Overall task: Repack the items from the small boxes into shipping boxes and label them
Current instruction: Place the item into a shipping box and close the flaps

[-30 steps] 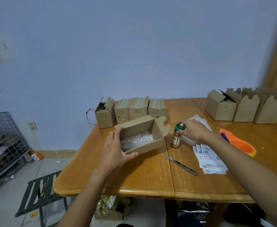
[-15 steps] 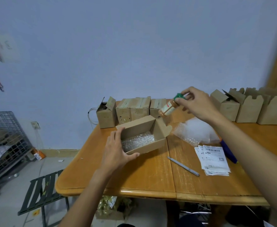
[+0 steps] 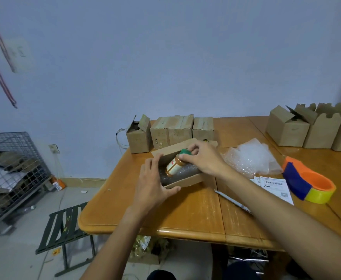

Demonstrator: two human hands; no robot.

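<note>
Pinches the bottle (image 3: 173,166) by its green cap with the right fingers (image 3: 197,147), tilted inside the open box (image 3: 185,181). Clasps the box's left end with the left fingers (image 3: 155,166), just left of the bottle. Shows bubble wrap (image 3: 252,158), labels (image 3: 274,184) and tape (image 3: 306,184) on the table (image 3: 185,215), right of the right fingers.

A makeshift packing room: wooden table (image 3: 185,209), cardboard boxes (image 3: 171,132) (some taped), shipping labels (image 3: 274,183).

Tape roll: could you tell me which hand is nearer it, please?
Right. The right hand is left of the tape roll; the left hand, on the box, is farther left.
</note>
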